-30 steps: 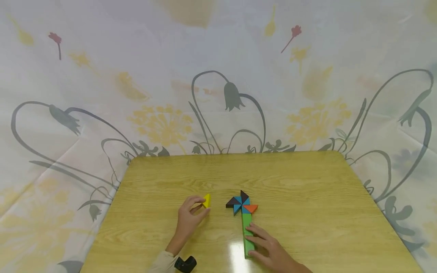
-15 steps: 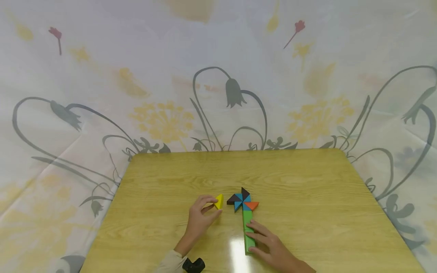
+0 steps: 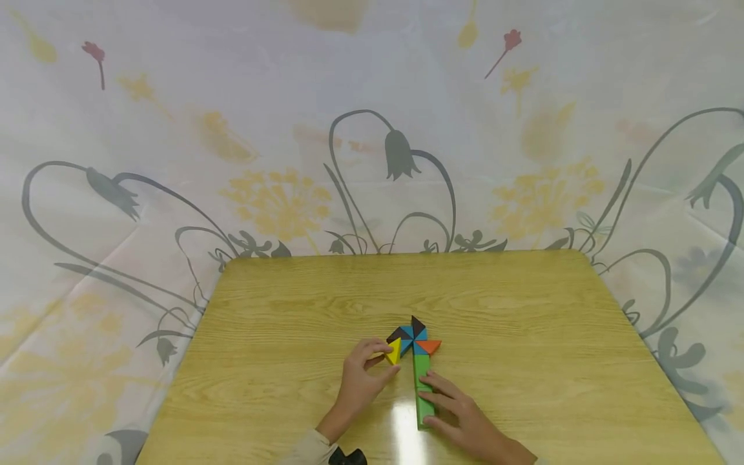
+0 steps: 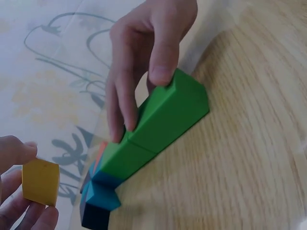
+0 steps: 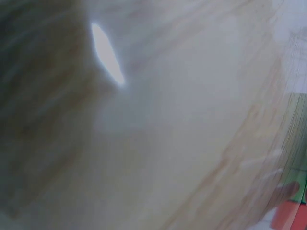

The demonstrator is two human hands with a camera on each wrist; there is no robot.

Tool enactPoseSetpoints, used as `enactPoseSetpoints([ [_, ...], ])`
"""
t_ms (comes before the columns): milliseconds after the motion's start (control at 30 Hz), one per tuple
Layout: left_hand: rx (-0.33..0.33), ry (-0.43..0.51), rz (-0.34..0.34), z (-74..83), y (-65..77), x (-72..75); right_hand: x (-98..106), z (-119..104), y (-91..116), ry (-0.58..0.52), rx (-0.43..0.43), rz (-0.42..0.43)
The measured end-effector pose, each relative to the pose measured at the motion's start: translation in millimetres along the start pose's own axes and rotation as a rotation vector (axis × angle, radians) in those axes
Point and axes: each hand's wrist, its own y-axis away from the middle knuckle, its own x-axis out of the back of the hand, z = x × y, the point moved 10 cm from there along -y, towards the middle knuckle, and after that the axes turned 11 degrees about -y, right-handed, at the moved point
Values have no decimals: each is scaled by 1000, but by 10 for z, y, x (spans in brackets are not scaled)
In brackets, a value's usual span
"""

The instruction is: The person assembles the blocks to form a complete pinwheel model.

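My left hand (image 3: 361, 381) pinches a yellow triangular block (image 3: 393, 352) between thumb and fingers, just at the lower left of a pinwheel shape. Several blue triangular blocks (image 3: 422, 333) meet at the pinwheel's centre. Around them lie two black triangular blocks (image 3: 417, 327) and an orange triangular block (image 3: 429, 347). In the head view the yellow block partly covers the left black one. Below the pinwheel, two green blocks (image 4: 165, 117) run end to end like a stem. My right hand (image 3: 467, 413) rests its thumb and fingertips on the green blocks.
The pieces lie on a wood-grain table (image 3: 511, 297), with a bright glare patch (image 3: 409, 439) near its front edge. A printed flower cloth (image 3: 250, 129) hangs behind and beside the table. A black device (image 3: 347, 456) sits by the left sleeve.
My left hand has moved right with the yellow block, from open table to the pinwheel's lower-left side. The right hand stays on the green blocks; the head view has tilted slightly.
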Motion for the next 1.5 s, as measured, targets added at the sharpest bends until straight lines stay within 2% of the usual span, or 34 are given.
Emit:
enactPoseSetpoints([
  [167, -2, -8, 24, -215, 49, -128, 8, -13, -15, 1, 6, -2],
  [300, 23, -2, 29, -284, 76, -199, 7, -9, -12, 1, -10, -1],
  [467, 47, -11, 42, -183, 80, -230, 11, 2, -2, 3, -29, 13],
  [667, 107, -41, 23, -7, 86, -201, 12, -50, 1, 20, 4, 28],
  [767, 125, -39, 25, -10, 94, -212, 18, -63, -3, 12, 14, 33],
  [1000, 103, -41, 49, -69, 122, -287, 2, -27, 26, 21, 50, 44],
  [1067, 95, -40, 57, -116, 127, -317, -1, -21, 29, 18, 48, 41],
  [1233, 93, -50, 84, -357, 142, -403, 7, -46, 16, 17, 57, 41],
  [1400, 111, -37, 92, -522, 147, -451, 13, -35, 12, 10, 57, 46],
  [1500, 145, -34, 92, -591, 155, -472, 6, -7, 17, -1, 42, 40],
])
